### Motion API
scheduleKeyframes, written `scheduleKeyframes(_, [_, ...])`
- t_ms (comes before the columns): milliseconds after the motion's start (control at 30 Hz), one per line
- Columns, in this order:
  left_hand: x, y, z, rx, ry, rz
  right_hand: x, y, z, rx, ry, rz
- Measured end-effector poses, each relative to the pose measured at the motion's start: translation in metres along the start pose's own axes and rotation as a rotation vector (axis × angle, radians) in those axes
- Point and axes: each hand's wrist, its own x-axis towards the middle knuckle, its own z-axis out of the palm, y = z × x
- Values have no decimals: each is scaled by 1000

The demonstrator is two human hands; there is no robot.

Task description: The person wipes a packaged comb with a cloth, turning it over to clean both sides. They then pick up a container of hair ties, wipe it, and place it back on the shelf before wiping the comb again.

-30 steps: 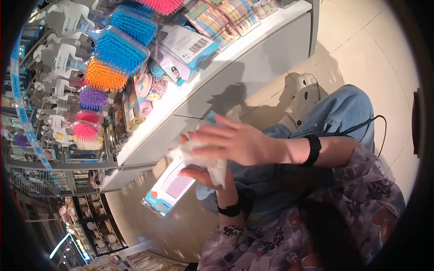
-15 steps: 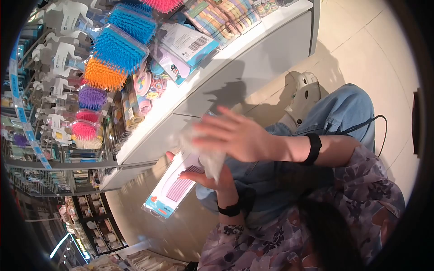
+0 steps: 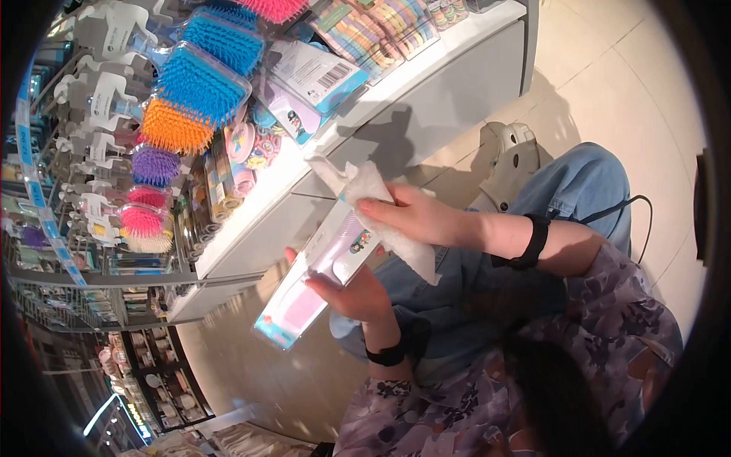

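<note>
My left hand (image 3: 358, 295) grips a packaged comb (image 3: 308, 274) near its middle, thumb across the front and fingers behind. The pack is long and clear with a lilac comb inside and a light blue end; it slants up to the right. My right hand (image 3: 407, 213) is closed on a crumpled white wipe (image 3: 373, 190) at the pack's upper end. Part of the wipe hangs below that hand, and another part sticks out past the pack. The right fingers are partly hidden by the wipe.
Paddle hairbrushes (image 3: 202, 84) in several colours hang on hooks at the left. A white shelf edge (image 3: 343, 137) runs diagonally ahead, with a packaged item (image 3: 316, 76) and boxed hair ties (image 3: 373, 30) on it. My bent knee (image 3: 586, 183) and a white shoe (image 3: 506, 160) are at the right.
My right hand, blurred and spread over the wipe before, now closes with it on the pack's upper end. The wipe has left my left palm. The pack has shifted slightly up and right.
</note>
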Motion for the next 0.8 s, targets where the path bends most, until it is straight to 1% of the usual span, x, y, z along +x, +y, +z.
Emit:
scheduleKeyframes(33, [1,-1,-2,7,-26,-63,-1,-2,2,-1,-1,2])
scheduleKeyframes(67, [0,-2,-3,7,-24,-62,-2,-4,5,35,48,-32])
scheduleKeyframes(100, [1,-3,-2,-64,-98,-112,-3,-4,6,73,97,-66])
scheduleKeyframes(133, [1,-3,-1,-133,-174,-163,-3,-5,7,75,96,-65])
scheduleKeyframes(167, [0,-5,3,-129,-104,-175,-2,-6,7,145,132,-87])
scheduleKeyframes(200, [-2,-5,3,-127,-105,-174,-1,-7,6,214,168,-110])
scheduleKeyframes(233, [-3,-6,4,-95,-97,-173,0,-8,4,216,168,-112])
scheduleKeyframes(300, [-5,-6,2,-64,-91,-172,2,-8,-1,95,172,-274])
scheduleKeyframes(333, [-6,-7,-1,-55,-85,-174,3,-8,-4,93,173,-276])
scheduleKeyframes(400, [-8,-8,-4,-46,-79,-175,3,-10,-7,-207,271,-444])
scheduleKeyframes(433, [-8,-7,-4,-39,-74,-198,2,-12,-9,-208,271,-444])
scheduleKeyframes(500, [-8,-7,-4,-31,-69,-219,1,-16,-10,-233,348,-377])
scheduleKeyframes(533, [-8,-8,-4,-49,-25,-210,1,-16,-10,-231,347,-377])
scheduleKeyframes(567, [-7,-8,-4,-67,19,-200,1,-15,-9,-112,447,-430])
scheduleKeyframes(600, [-7,-7,-3,-65,18,-199,1,-15,-9,9,547,-482])
scheduleKeyframes(667, [-6,-4,-1,-163,173,-175,1,-19,-14,17,561,-465])
scheduleKeyframes(700, [-5,-3,0,-165,191,-160,1,-21,-16,23,575,-446])
scheduleKeyframes(733, [-5,-3,-1,-167,193,-162,1,-22,-15,19,576,-445])
scheduleKeyframes(800, [-4,-3,-7,-190,73,-135,0,-22,-13,89,531,-309])
